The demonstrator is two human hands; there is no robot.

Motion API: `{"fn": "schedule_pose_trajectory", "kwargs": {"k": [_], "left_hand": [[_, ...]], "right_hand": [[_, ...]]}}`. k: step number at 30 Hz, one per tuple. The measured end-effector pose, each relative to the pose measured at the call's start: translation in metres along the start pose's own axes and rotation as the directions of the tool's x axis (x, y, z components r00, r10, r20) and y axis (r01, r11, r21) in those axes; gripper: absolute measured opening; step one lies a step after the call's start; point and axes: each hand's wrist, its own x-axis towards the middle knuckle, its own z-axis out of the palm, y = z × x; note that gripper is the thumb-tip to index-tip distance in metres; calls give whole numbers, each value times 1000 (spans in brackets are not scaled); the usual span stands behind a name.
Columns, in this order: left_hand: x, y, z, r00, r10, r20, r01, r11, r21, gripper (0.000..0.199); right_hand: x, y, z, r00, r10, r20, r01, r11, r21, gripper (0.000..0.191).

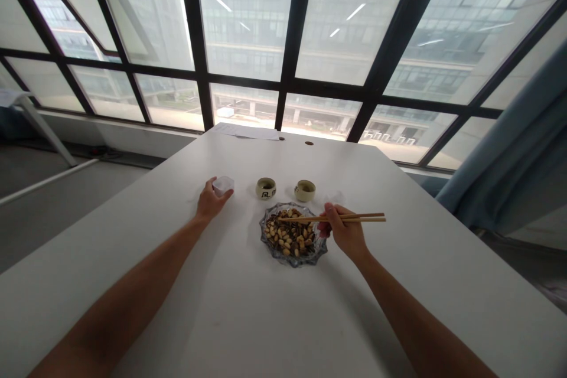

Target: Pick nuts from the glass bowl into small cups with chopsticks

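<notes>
1. Chopsticks (305, 220) are lying across the right hand (343, 227), whose bent fingers are pinching them; the back ends are jutting out to the right, past the knuckles.
2. Left hand (211, 199) is grasping a small translucent cup (224, 185), its thumb and fingers parting only as far as the cup's sides are forcing them.
3. White tabletop (212, 307) is stretching between the two forearms and running on past both, its long edges lying well outside the hands; at the far edge, paper (248, 131) is lying near the window frame (287, 29).
4. Two pale cups, one dark-lettered (266, 194) and one beside it (305, 192), are standing just beyond the bowl, narrowing the room on that side.
5. Scalloped glass bowl (319, 254) is sitting between the hands, well apart from the left and right beside the right, whose fingers are overlapping its rim in this view.
6. Mixed nuts and seeds (283, 242) are filling it, and the chopstick tips are pointing left over them; whether they are touching any piece, I'm not able to tell.
</notes>
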Motion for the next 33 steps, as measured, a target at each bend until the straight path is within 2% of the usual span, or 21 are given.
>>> {"fn": "schedule_pose_trajectory", "kwargs": {"k": [3,6,11,15,18,24,27,29,31,33], "left_hand": [[0,-1,1,999,45,-19,-46,998,-46,73],[-3,3,0,989,139,-47,-144,984,-110,72],[-13,18,-5,941,338,4,-334,933,-133,64],[-15,20,-6,927,376,15,-369,917,-149,63],[-13,15,-3,940,340,-2,-337,932,-134,65],[-4,2,2,992,127,15,-126,991,-54,77],[2,1,-3,999,14,45,-15,1000,14,80],[4,7,-8,999,-6,40,3,998,62,84],[3,21,-12,994,110,1,-109,988,113,87],[-2,41,-9,940,341,-2,-337,932,135,82]], "right_hand": [[6,4,-3,998,36,-43,-33,997,65,57],[11,11,-7,992,96,-87,-81,983,162,55],[18,22,-13,975,180,-131,-134,945,299,54],[21,26,-16,965,212,-155,-150,929,338,55],[22,26,-17,960,229,-160,-159,920,359,57],[24,28,-18,964,217,-153,-150,921,360,56],[25,29,-18,960,228,-161,-152,910,386,54],[25,29,-19,958,234,-166,-152,904,400,55],[26,29,-20,958,231,-169,-148,906,397,55],[27,29,-21,961,218,-170,-140,914,382,55]]}}
